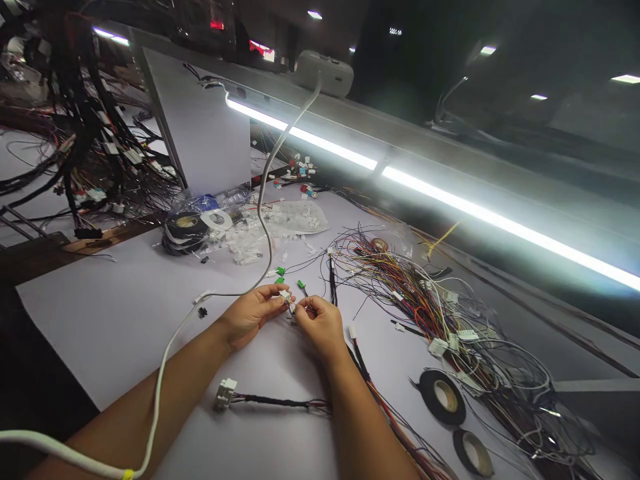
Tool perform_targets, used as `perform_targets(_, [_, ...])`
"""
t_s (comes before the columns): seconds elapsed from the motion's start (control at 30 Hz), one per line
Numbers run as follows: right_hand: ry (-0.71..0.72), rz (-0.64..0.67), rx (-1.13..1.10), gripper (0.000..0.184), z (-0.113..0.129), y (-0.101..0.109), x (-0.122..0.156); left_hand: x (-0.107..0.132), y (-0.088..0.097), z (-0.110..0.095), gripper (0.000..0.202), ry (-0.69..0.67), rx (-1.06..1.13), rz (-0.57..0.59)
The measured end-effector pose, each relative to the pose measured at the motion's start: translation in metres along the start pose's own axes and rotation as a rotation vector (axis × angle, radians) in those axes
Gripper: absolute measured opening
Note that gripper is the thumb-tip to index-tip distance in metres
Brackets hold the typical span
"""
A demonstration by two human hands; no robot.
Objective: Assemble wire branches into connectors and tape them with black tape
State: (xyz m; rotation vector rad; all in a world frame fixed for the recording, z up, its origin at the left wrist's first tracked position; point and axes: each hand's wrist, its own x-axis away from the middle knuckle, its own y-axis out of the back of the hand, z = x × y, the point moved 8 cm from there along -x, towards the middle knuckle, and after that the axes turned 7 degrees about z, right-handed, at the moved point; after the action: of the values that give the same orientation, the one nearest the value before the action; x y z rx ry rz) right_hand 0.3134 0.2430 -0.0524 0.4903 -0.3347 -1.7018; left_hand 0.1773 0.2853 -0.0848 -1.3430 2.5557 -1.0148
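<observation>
Between finger and thumb, my left hand point(254, 313) pinches a small white connector point(285, 295) over the white tabletop. Close beside it on the right, my right hand point(320, 323) is closed on thin wires point(292, 309) that run at the connector; its fingertips partly hide them. I cannot tell how many wires are seated. Just beyond the hands lie small green connectors point(281, 271). Nearer to me, a white multi-pin connector point(226, 393) with a black-taped wire bundle point(273, 400) rests on the table, its far end passing under my right forearm.
A large tangle of coloured wires point(415, 293) spreads across the right side, near two black tape rolls point(442, 397). Plastic bags point(280, 223) and more tape lie at the back left. A white cable point(265, 173) hangs from above and crosses my left arm. A tube light point(450, 200) spans the back.
</observation>
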Motion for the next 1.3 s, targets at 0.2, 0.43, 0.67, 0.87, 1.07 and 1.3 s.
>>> perform_targets(0.2, [0.043,-0.034,0.059,0.012,0.005,0.002,0.001,0.001,-0.002,0.000,0.028,0.011,-0.041,0.017])
perform_targets(0.43, [0.095,-0.016,0.201,0.014,0.013,-0.004,0.004,0.001,-0.003,0.005,0.034,0.000,-0.118,0.039])
perform_targets(0.67, [-0.023,0.045,-0.070,0.015,-0.005,-0.007,0.001,0.000,0.007,0.006,0.033,-0.011,-0.046,-0.070])
perform_targets(0.87, [-0.041,0.054,-0.103,0.015,-0.006,-0.010,0.001,0.001,0.005,0.008,0.036,0.041,-0.072,-0.068])
perform_targets(1.07, [-0.017,0.054,0.042,0.012,0.002,-0.008,0.002,0.001,0.006,0.009,0.040,0.023,-0.133,-0.093])
perform_targets(1.3, [0.049,0.045,0.191,0.012,0.009,-0.010,0.002,0.003,0.003,-0.003,0.037,-0.102,-0.348,-0.140])
